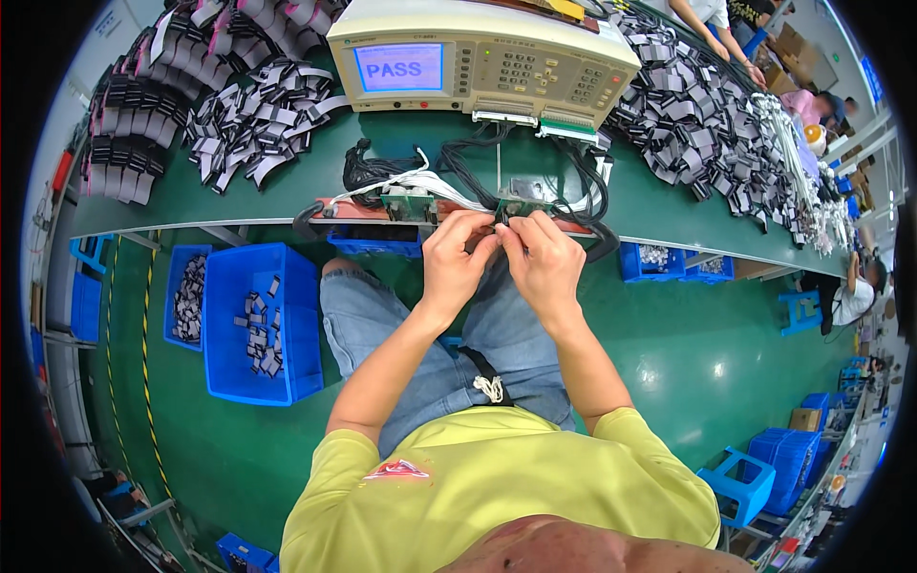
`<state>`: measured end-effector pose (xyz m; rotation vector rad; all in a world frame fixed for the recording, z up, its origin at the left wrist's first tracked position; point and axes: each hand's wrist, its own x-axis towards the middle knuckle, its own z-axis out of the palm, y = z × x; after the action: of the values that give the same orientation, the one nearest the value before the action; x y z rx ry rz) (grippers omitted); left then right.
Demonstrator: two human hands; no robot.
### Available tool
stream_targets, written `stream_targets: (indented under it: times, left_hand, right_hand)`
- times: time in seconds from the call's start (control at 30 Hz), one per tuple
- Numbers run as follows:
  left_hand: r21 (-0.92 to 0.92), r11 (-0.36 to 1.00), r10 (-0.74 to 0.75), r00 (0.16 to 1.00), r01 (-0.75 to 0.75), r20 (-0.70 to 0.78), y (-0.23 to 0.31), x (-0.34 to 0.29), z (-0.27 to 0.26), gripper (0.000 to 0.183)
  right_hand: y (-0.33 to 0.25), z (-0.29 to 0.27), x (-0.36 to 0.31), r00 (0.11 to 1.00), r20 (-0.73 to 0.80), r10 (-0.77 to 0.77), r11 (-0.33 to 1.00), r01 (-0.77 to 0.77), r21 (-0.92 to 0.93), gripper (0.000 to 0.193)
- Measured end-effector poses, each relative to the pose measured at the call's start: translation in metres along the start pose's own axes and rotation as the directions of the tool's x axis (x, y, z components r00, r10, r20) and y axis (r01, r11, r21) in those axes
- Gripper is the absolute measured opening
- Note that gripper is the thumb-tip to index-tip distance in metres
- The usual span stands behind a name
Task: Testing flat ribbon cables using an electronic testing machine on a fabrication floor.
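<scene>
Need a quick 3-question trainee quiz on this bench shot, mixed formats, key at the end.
1. True or false: both hands, left hand and right hand, meet at the small fixture board on the bench's front edge.
2. The blue bin of small grey parts stands on which side of the person's knees? A left, B right, C behind.
3. Fill in: the beige tester at the back has a lit ___ screen.

Key: 1 true; 2 A; 3 blue.

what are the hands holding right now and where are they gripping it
Both hands, left and right, pinch something small between their fingertips at the green test board on the bench edge; the fingers hide what it is.
</scene>
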<state>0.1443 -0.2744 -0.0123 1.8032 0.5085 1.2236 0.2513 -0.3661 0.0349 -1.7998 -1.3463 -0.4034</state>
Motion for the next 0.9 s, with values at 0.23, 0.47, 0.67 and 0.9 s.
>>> stream_targets:
  times: [0.23,0.47,0.67,0.9]
  left_hand:
    - [-0.003,1.0,-0.009,1.0,0.009,0.008,-0.003,0.003,0.001,0.025]
    - [0.005,1.0,-0.014,1.0,0.014,0.009,-0.001,0.006,0.002,0.022]
    - [0.117,0.992,0.047,0.995,-0.037,-0.084,-0.003,0.005,0.014,0.016]
    - [0.12,0.986,0.116,0.993,-0.115,-0.002,0.01,0.008,-0.01,0.016]
  right_hand:
    - [-0.002,0.0,0.002,1.0,0.014,0.021,0.999,-0.02,-0.036,0.011]
    - [-0.007,0.004,0.001,0.998,0.005,0.059,0.996,-0.058,-0.072,0.014]
    - [-0.008,0.015,0.0,0.98,-0.077,0.183,0.98,-0.188,-0.064,0.019]
    - [-0.004,0.004,-0.001,0.995,-0.044,0.087,0.996,-0.088,-0.026,0.023]
